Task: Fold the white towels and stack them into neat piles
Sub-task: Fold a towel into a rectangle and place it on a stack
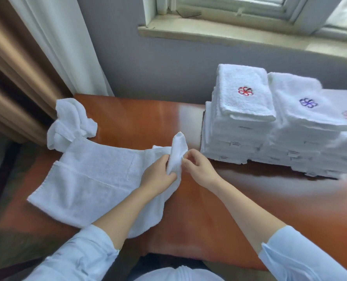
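Two grips: meeting at one raised corner (pixel 177 149).
Left hand (pixel 158 176): gripping the towel (pixel 91 179) by that corner.
Right hand (pixel 199 167): pinching the same corner's edge.
Towel: lying spread, mostly left of both hands.
Piles (pixel 245 122): standing beyond the right hand.
Fold: likely going best by matching edges, pulling taut, then smoothing flat.

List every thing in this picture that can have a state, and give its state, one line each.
Flat towel: spread on the table, unfolded, right corner lifted.
Crumpled towel: bunched, unfolded, at the table's far left.
Folded piles: folded, stacked, at the right.
Left hand: grips the lifted corner.
Right hand: pinches the same corner.
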Motion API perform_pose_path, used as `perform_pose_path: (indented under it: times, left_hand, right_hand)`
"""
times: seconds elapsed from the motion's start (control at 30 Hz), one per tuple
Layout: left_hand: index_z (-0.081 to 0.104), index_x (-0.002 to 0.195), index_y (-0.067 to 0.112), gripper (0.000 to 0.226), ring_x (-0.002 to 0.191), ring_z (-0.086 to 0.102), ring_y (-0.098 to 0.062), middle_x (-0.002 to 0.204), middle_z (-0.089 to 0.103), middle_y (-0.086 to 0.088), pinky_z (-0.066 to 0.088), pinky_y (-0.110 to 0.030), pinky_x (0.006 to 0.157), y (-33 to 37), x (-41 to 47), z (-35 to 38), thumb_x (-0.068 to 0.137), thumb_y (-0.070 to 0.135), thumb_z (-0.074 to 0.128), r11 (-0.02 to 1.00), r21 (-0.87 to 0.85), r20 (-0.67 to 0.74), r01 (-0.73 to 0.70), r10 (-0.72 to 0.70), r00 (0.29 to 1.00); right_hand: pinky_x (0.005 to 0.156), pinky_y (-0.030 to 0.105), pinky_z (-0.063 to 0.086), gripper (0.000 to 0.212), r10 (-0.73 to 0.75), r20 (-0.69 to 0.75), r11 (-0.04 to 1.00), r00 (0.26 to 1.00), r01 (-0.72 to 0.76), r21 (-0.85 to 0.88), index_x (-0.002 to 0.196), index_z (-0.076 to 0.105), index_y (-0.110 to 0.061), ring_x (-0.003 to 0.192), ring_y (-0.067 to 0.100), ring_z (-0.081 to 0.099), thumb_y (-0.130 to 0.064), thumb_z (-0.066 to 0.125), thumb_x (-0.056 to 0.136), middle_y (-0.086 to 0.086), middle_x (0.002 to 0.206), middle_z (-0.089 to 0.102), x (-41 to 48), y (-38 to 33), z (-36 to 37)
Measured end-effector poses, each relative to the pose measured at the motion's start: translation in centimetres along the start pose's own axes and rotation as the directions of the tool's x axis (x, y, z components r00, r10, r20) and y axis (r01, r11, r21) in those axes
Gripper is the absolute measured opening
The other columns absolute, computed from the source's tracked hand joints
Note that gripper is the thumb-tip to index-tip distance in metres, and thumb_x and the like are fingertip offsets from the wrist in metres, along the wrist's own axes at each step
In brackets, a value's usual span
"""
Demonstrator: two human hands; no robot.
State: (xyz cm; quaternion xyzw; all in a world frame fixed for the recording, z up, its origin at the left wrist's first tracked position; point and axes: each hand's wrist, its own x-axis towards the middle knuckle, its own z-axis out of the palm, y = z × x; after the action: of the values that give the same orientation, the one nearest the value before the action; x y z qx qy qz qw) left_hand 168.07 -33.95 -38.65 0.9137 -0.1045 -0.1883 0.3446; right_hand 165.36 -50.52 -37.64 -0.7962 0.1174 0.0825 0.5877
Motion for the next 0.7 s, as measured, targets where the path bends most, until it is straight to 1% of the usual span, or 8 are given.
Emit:
perform_pose_path:
  times: [0.1,0.13,0.2,0.3,0.4,0.47,0.57,0.7]
  left_hand:
    - [0.052,0.090,0.017,0.017,0.060,0.049,-0.020,0.071,0.056,-0.001,0.038,-0.034,0.055,1.4,0.2,-1.3,0.080,0.030,0.047,0.996,-0.071,-0.054,-0.060,0.056,0.997]
    - [0.052,0.089,0.016,0.023,0.060,0.048,-0.021,0.072,0.056,0.000,0.037,-0.033,0.056,1.9,0.2,-1.6,0.080,0.033,0.040,0.992,-0.100,-0.062,-0.082,0.076,0.995]
    - [0.047,0.078,0.020,0.023,0.059,0.043,-0.016,0.064,0.051,0.009,0.032,-0.031,0.055,3.0,0.0,-1.7,0.080,0.035,0.031,0.983,-0.131,-0.047,-0.126,0.121,0.992]
    - [0.035,0.066,0.023,0.018,0.054,0.037,-0.013,0.055,0.039,0.009,0.027,-0.030,0.053,4.6,-0.5,-0.9,0.079,0.034,0.030,0.978,-0.109,0.035,-0.179,0.184,0.982]
    - [0.043,0.075,0.030,0.012,0.058,0.043,-0.012,0.061,0.045,0.012,0.032,-0.030,0.055,5.3,-1.2,1.0,0.081,0.036,0.034,0.976,-0.048,0.215,-0.213,0.218,0.952]
    - [0.051,0.100,0.039,0.020,0.074,0.056,-0.009,0.080,0.057,0.015,0.041,-0.029,0.062,5.1,-1.8,2.6,0.083,0.038,0.041,0.975,0.005,0.358,-0.222,0.206,0.911]
    - [0.048,0.130,0.039,0.043,0.099,0.058,-0.006,0.110,0.059,0.020,0.046,-0.026,0.081,4.4,-2.7,4.9,0.087,0.039,0.044,0.962,0.068,0.523,-0.263,0.190,0.831]
    - [0.044,0.142,0.033,0.047,0.119,0.054,-0.011,0.137,0.054,0.011,0.042,-0.028,0.098,4.0,-3.8,7.0,0.095,0.037,0.044,0.920,0.143,0.631,-0.364,0.199,0.750]
  right_hand:
    - [0.075,0.052,0.051,0.015,-0.014,-0.220,1.000,0.975,0.017,0.011,0.077,0.045,-0.020,0.071,0.022,0.056,-0.016,0.048,0.091,-0.001,0.074,0.053,-1.3,-1.9,-1.7]
    - [0.071,0.052,0.050,0.015,-0.035,-0.312,0.999,0.949,0.044,0.020,0.075,0.042,-0.019,0.069,0.022,0.052,-0.016,0.047,0.089,-0.002,0.071,0.049,-1.8,-2.6,-2.1]
    - [0.061,0.044,0.041,0.014,-0.092,-0.461,0.995,0.883,0.105,0.001,0.071,0.037,-0.021,0.063,0.014,0.041,-0.019,0.044,0.082,-0.013,0.063,0.040,-3.3,-3.5,-3.0]
    - [0.057,0.035,0.028,0.010,-0.177,-0.573,0.984,0.800,0.133,-0.117,0.068,0.033,-0.022,0.057,0.009,0.029,-0.021,0.041,0.074,-0.014,0.057,0.035,-6.2,-3.7,-3.7]
    - [0.054,0.033,0.025,0.010,-0.225,-0.649,0.971,0.726,0.109,-0.215,0.065,0.032,-0.022,0.055,0.011,0.027,-0.020,0.040,0.070,-0.010,0.056,0.032,-9.2,-2.5,-4.3]
    - [0.053,0.032,0.024,0.009,-0.201,-0.682,0.966,0.703,0.028,-0.255,0.065,0.032,-0.021,0.055,0.012,0.027,-0.021,0.040,0.069,-0.008,0.056,0.032,-11.2,-1.1,-4.5]
    - [0.049,0.031,0.023,0.009,-0.120,-0.728,0.942,0.674,-0.154,-0.298,0.064,0.033,-0.021,0.051,0.013,0.028,-0.025,0.040,0.068,-0.005,0.054,0.033,-14.5,1.9,-4.6]
    - [0.049,0.031,0.025,0.016,0.096,-0.791,0.865,0.604,-0.444,-0.234,0.065,0.036,-0.019,0.052,0.017,0.035,-0.029,0.043,0.075,-0.003,0.055,0.040,-18.7,6.2,-4.6]
